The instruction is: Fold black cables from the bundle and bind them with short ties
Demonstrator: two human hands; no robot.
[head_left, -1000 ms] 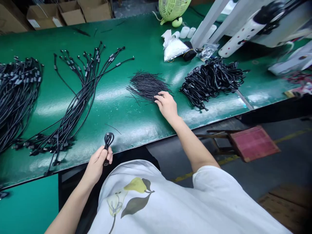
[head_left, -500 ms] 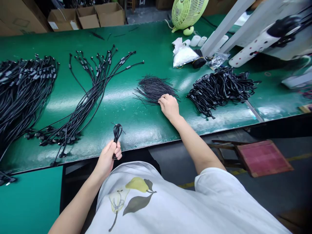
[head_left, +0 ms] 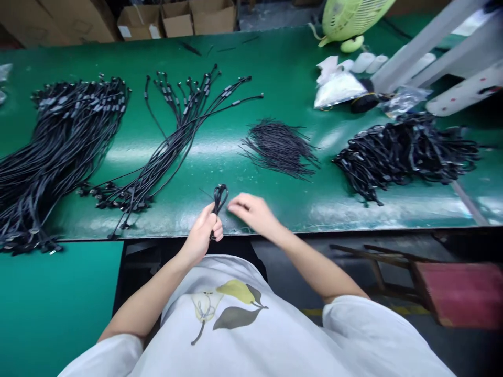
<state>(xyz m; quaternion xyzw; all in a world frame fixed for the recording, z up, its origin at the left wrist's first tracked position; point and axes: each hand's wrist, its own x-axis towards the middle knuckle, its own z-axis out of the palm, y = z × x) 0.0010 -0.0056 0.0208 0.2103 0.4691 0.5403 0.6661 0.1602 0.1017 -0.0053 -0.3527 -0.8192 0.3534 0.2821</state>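
My left hand (head_left: 203,230) is closed around a coiled black cable (head_left: 220,195), its loops standing up above the fist at the table's front edge. A thin dark strand sticks out to the left of the loops. Just right of the cable is my right hand (head_left: 255,213), fingers bent and thumb drawn to the fingertips; whatever they pinch, if anything, is too small and blurred to make out. Beyond it lies a pile of thin black ties (head_left: 281,147). Loose straight cables (head_left: 173,141) with small connectors lie to the left.
A bigger heap of cables (head_left: 78,120) covers the table's left part. Coiled black cables (head_left: 408,154) are piled on the right. Behind them stand a white plastic bag (head_left: 338,89), a green fan (head_left: 353,21) and grey posts (head_left: 422,47). A red-seated stool (head_left: 459,293) is below right.
My right hand has left the pile of ties and come back toward the coiled cable in my left hand. The view has shifted left, so the table's things appear farther right.
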